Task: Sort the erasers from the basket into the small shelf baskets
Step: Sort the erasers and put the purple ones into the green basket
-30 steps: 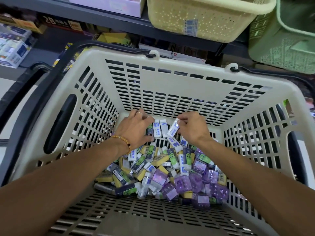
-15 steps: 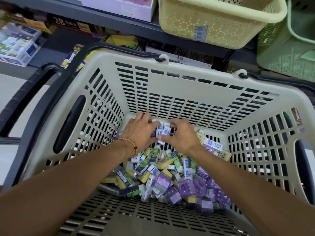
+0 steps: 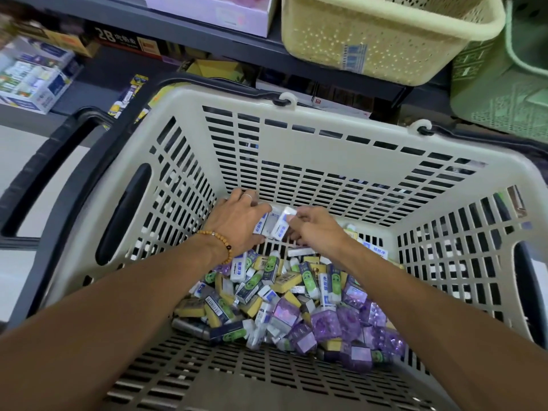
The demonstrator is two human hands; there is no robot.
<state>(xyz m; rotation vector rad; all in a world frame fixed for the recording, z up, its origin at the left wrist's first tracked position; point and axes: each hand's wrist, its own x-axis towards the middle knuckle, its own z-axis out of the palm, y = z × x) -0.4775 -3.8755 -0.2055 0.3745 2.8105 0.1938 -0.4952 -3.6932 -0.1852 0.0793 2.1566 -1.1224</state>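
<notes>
Both hands (image 3: 237, 221) (image 3: 317, 229) lifted nearer far basket wall (image 3: 296, 149) — gripping white erasers (image 3: 275, 223)

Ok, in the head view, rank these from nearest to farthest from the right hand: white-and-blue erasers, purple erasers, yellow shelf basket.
1. White-and-blue erasers: between both hands, touching the right hand.
2. Purple erasers: lower in the shopping basket, toward the person.
3. Yellow shelf basket: up on the shelf, beyond the rim.
</notes>
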